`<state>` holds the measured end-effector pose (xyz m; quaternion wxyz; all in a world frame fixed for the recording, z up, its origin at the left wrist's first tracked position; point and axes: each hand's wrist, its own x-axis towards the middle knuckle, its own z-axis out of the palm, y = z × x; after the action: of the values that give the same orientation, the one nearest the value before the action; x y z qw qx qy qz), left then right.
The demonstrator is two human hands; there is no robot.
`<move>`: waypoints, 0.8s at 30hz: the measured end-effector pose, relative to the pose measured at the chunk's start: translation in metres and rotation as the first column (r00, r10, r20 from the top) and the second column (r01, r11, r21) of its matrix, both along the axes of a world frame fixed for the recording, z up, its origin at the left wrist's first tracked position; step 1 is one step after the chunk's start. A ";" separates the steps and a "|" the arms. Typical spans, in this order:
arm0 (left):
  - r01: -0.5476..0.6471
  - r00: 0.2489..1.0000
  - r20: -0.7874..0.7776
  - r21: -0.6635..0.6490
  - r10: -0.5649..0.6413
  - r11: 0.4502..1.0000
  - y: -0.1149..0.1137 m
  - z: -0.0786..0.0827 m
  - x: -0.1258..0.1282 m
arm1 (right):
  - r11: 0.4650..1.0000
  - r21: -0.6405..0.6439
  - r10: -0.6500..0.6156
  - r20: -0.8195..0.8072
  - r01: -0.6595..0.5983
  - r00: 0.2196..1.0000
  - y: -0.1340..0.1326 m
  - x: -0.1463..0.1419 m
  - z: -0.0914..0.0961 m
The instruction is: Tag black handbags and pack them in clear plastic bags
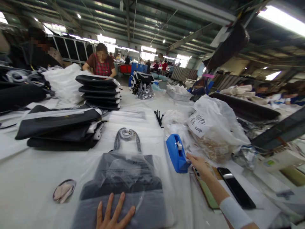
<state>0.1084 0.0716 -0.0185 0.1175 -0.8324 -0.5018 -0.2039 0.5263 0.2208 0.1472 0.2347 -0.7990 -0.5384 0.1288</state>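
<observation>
A black handbag [121, 190] lies in a clear plastic bag in front of me, its grey wrapped handles [127, 136] pointing away. My left hand [114, 213] rests flat on the plastic over the bag, fingers spread. To the right stands a blue tape dispenser [176, 156] with a small white roll. My right hand [197, 163] is at its near end, fingertips pinched at the cutting edge; the tape between them is hardly visible. Under the right forearm lie a phone in a greenish case [208, 192] and a black phone [235, 187].
Stacked black bags [62, 127] lie at the left, with another stack [98, 92] behind. A large plastic sack [216, 124] stands beyond the dispenser. A round ring-like item [64, 190] lies at the near left. A co-worker [102, 63] works across the table.
</observation>
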 end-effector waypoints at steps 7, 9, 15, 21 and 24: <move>-0.010 1.000 -0.010 0.013 0.011 1.000 0.001 0.004 0.000 | 0.987 0.150 -0.041 -0.160 0.066 0.986 -0.013 -0.003 -0.014; 0.017 1.000 -0.022 0.031 -0.016 0.999 0.001 0.005 0.001 | 0.978 0.191 -0.056 -0.133 0.081 0.990 -0.031 -0.006 -0.013; -0.022 1.000 0.012 -0.043 0.023 0.999 -0.001 0.007 0.002 | 0.989 0.083 -0.119 -0.085 0.126 0.989 -0.076 -0.018 -0.036; 0.059 0.997 -0.050 -0.043 -0.061 0.997 0.000 0.027 -0.007 | 0.984 -0.025 -0.176 0.031 0.176 0.984 -0.081 -0.015 -0.028; 0.055 0.997 -0.040 -0.155 -0.062 0.986 0.000 0.042 -0.011 | 0.989 -0.072 0.134 0.030 -0.132 0.990 -0.068 -0.060 0.001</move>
<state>0.0977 0.0715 0.0239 0.0580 -0.8577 -0.4886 -0.1493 0.4665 0.1533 0.1481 0.1883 -0.7711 -0.5897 0.1489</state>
